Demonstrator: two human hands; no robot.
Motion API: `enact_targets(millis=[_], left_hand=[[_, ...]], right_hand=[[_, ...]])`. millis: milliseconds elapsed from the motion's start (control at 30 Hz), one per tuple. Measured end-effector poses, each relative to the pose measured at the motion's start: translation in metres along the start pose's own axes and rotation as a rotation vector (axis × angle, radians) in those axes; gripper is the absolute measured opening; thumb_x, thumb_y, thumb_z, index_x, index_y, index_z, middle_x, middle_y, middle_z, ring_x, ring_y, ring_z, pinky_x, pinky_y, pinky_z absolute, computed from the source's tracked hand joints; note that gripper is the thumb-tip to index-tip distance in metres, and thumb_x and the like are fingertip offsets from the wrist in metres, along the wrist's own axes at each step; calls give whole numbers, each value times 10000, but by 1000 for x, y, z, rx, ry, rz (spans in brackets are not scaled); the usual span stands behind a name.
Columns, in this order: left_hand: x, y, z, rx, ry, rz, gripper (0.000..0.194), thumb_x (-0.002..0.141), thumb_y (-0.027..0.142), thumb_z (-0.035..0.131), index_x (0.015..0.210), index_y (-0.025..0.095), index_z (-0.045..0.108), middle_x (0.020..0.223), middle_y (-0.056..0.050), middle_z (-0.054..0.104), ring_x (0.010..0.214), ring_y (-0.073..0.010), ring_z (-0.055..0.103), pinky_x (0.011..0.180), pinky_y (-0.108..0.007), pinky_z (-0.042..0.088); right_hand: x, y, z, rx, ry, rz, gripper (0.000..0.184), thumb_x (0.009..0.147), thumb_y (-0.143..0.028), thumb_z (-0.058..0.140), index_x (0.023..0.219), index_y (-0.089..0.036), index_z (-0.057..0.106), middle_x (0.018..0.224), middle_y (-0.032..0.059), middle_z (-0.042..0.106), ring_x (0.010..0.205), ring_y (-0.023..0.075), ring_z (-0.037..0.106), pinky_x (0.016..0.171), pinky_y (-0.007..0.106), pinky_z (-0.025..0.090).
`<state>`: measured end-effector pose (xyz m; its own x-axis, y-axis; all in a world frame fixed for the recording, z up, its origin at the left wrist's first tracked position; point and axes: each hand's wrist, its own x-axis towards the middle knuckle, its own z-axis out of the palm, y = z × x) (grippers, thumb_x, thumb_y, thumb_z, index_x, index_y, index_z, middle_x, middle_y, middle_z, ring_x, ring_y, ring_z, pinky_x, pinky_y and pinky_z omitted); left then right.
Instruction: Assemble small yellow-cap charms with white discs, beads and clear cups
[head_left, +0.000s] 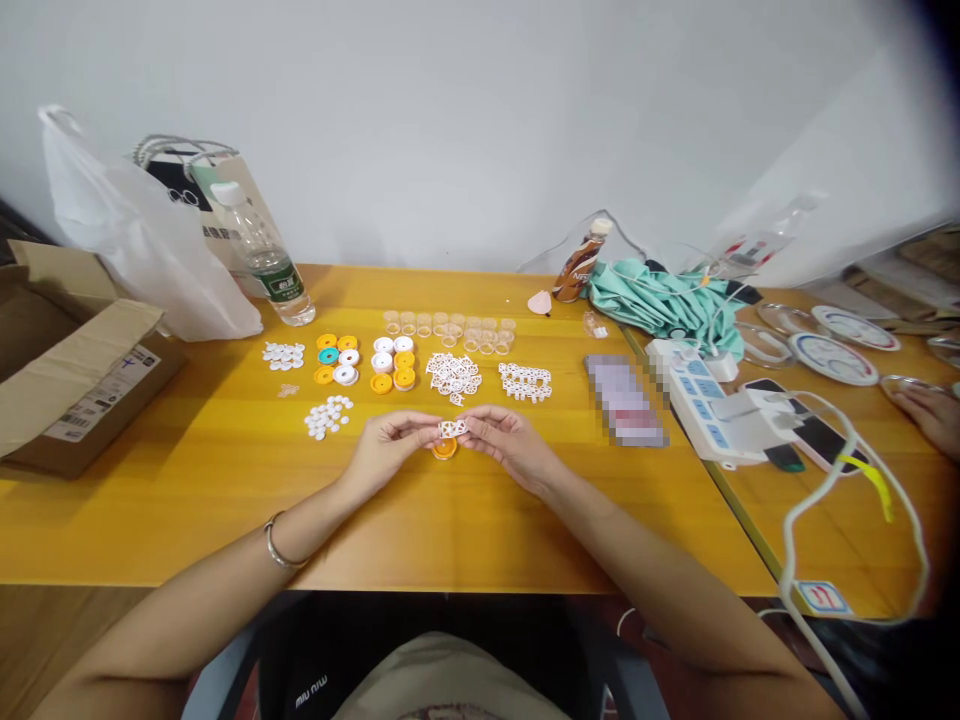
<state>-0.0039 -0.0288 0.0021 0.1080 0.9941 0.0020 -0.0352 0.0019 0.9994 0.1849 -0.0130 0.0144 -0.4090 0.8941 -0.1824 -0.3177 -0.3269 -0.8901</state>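
Order kept around a pinched white part (pixel 452 429)

The white part is pinched at its two ends, one by the left hand (pixel 397 440), the other by the right hand (pixel 510 445), thumbs and fingertips closed narrow on it. It is probably held this way so that both ends are steadied and the middle is left in sight. It is held over an orange ring (pixel 444 451) set on the table (pixel 525 530); whether the two touch cannot be told. Beyond the hands, small pieces are grouped by kind, likely so that none need be hunted for: white discs (pixel 330 416) to the left, round cases (pixel 404 360) in close groups, clear cups (pixel 450 335) farthest back, a white heap (pixel 453 375) and latticed strips (pixel 526 382) nearer the middle.
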Motion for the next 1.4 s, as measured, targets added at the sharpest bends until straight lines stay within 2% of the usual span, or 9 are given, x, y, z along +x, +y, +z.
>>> enact_targets(millis=[133, 233, 433, 667, 867, 933, 1033, 1200, 1400], left_hand=[[0, -1, -1, 4, -10, -7, 229, 664, 268, 736, 856, 150, 697, 841, -58, 731, 743, -161, 674, 730, -285, 545], [-1, 1, 1, 7, -42, -6, 229, 666, 263, 734, 857, 144, 689, 835, -60, 730, 738, -163, 676, 720, -282, 548], [-1, 2, 2, -40, -47, 12, 233, 666, 236, 738, 868, 142, 669, 816, -45, 717, 730, -132, 663, 705, -238, 538], [-1, 2, 2, -63, -29, 13, 231, 665, 233, 743, 859, 143, 657, 773, -33, 697, 701, -115, 644, 680, -216, 529], [-2, 2, 2, -83, -54, 19, 231, 677, 244, 735, 867, 140, 656, 778, -39, 696, 712, -122, 645, 681, -226, 535], [-3, 3, 2, -95, -53, 18, 229, 670, 247, 740, 852, 136, 655, 767, -37, 696, 701, -122, 646, 670, -225, 537], [-4, 5, 3, -106, -58, 17, 219, 669, 249, 741, 830, 131, 652, 755, -38, 699, 689, -121, 650, 668, -224, 540], [-5, 8, 6, -103, -69, 42, 213, 667, 248, 741, 814, 131, 641, 742, -36, 698, 672, -126, 654, 668, -242, 550], [-4, 5, 5, -84, -72, 50, 216, 679, 244, 732, 831, 131, 631, 745, -34, 694, 676, -128, 656, 677, -252, 551]], right_hand=[[0, 3, 1, -18, 21, -23, 251, 586, -235, 795, 815, -205, 697, 794, -14, 687, 717, 87, 638, 723, 224, 528], [1, 5, -1, -54, 41, -62, 295, 606, -241, 784, 887, -228, 696, 747, -22, 680, 663, 80, 627, 685, 225, 525], [2, 6, -1, -160, 12, -127, 242, 625, -238, 760, 861, -232, 707, 754, -24, 693, 679, 91, 625, 718, 256, 519], [1, 9, -1, -247, 41, -193, 246, 648, -269, 741, 891, -252, 702, 747, -22, 675, 691, 102, 610, 733, 276, 520], [3, 13, -3, -506, 66, -420, 208, 688, -335, 719, 885, -269, 709, 863, 25, 593, 791, 133, 572, 730, 289, 516], [3, 15, -3, -541, 51, -451, 201, 698, -336, 711, 888, -272, 708, 922, 37, 583, 858, 146, 575, 756, 296, 518], [3, 18, 0, -461, 13, -422, 189, 695, -315, 714, 877, -267, 707, 956, 33, 622, 906, 154, 603, 813, 314, 520], [2, 20, 4, -313, -26, -299, 222, 675, -291, 731, 891, -250, 700, 839, 2, 710, 757, 150, 665, 783, 344, 550], [2, 18, 5, -266, -25, -238, 217, 644, -290, 749, 842, -217, 699, 799, 5, 724, 746, 147, 676, 780, 333, 549]])
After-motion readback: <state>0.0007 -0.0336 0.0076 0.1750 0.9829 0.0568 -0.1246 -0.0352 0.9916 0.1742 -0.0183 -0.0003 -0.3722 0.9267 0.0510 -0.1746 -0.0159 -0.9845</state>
